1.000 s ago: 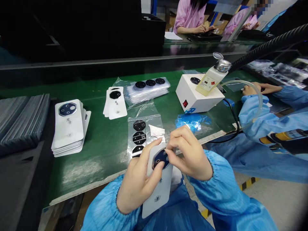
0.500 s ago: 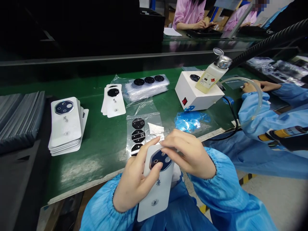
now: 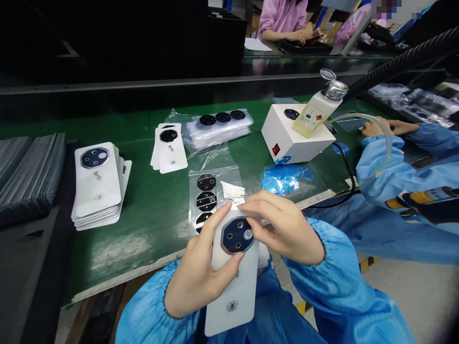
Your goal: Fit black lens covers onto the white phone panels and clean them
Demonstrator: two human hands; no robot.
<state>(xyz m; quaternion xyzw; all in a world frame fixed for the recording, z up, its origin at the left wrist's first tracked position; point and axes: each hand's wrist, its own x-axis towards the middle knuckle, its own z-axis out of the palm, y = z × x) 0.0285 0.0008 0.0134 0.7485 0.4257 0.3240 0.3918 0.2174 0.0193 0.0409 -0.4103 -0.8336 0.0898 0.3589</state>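
A white phone back cover point(image 3: 232, 289) with a dark eight-sided camera panel point(image 3: 233, 243) tilts up between my hands at the bench's front edge. My left hand point(image 3: 202, 263) grips its left side, the thumb lying across its face just below the panel. At the upper right, my right hand point(image 3: 289, 227) pinches the cover's edge, its thumb at the panel's right corner. The fingers behind the cover are hidden. Just beyond it lie a clear bag of black octagonal lens pieces point(image 3: 206, 182) and a crumpled white wipe point(image 3: 232, 191).
Stacked white covers point(image 3: 96, 186) stand on the left, with a smaller pile point(image 3: 172, 155) farther back. Bagged black discs point(image 3: 218, 129) lie behind. A white box point(image 3: 297, 136) carries a pump bottle point(image 3: 317, 114); blue film scraps point(image 3: 283, 180) lie before it. A co-worker's blue sleeve point(image 3: 376, 153) is at right.
My left thumb has slid down off the dark panel to below it, so more of the panel shows. My right thumb has shifted slightly to the panel's right edge.
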